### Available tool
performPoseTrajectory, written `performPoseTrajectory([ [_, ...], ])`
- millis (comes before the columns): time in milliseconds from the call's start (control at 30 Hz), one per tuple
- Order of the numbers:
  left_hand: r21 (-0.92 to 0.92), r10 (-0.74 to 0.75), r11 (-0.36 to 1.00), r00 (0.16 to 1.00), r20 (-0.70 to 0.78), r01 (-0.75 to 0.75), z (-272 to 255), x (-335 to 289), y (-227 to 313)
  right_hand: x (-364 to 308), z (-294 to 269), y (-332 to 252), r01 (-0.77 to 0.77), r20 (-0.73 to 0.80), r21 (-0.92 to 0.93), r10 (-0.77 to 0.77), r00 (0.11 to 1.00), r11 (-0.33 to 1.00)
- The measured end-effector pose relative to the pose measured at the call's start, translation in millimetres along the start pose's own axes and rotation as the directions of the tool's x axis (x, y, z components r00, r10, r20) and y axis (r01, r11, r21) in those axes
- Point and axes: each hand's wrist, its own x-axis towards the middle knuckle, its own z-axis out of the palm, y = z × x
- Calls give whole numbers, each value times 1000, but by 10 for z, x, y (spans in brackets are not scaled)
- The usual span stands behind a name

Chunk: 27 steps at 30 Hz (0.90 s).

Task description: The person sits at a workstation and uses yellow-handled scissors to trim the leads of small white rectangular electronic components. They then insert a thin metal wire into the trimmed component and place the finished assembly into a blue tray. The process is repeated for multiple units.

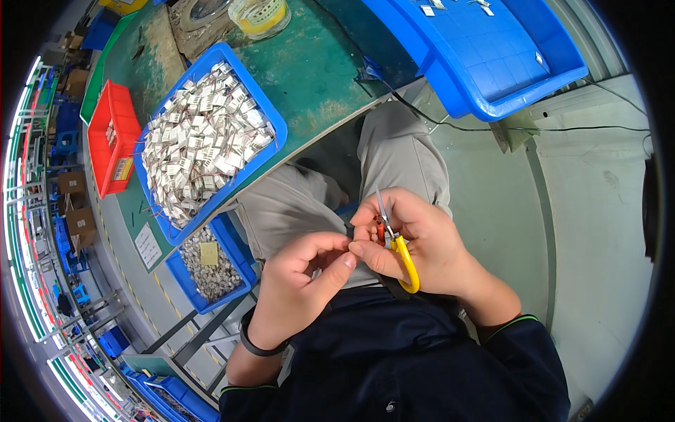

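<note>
Both hands meet above my lap. In my right hand (pixel 422 243) is a small pair of snips (pixel 406 261) with a yellow handle, its pointed metal blades toward the far side. A small red-orange piece shows beside the blades; I cannot tell whether it belongs to the snips. My left hand (pixel 302 271) is closed in a pinch, its thumb and forefinger tips touching the right fingertips. Whatever lies between those tips is hidden or too small to name. To the left, a blue bin (pixel 280 133) on the green table holds a heap of small white parts with thin wires.
A red bin (pixel 116 141) stands left of the heap. Below the table edge, another blue bin (pixel 247 276) holds small parts and a yellow note. A large blue tray (pixel 485 105) with a few white pieces is at upper right, a black cable (pixel 464 129) running past it.
</note>
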Motion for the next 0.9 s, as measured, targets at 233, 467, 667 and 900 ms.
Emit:
performPoseTrajectory([
  [233, -72, -85, 993, 988, 126, 95, -58, 66, 23, 35, -77, 2, -89, 63, 80, 84, 994, 993],
  [467, -54, -23, 998, 1000, -8, 22, 29, 39, 19, 68, -64, -17, -165, 23, 245, 164, 986, 955],
  [667, -224, -77, 972, 996, -39, 66, 40, 29, 43, 18, 9, 273, 218, -99, -68, -224, 969, 973],
  [900, -419, -88, 903, 996, 24, 90, 51, 48, 2, -56, 113, 437, 373, 40, -464, -402, 915, 803],
])
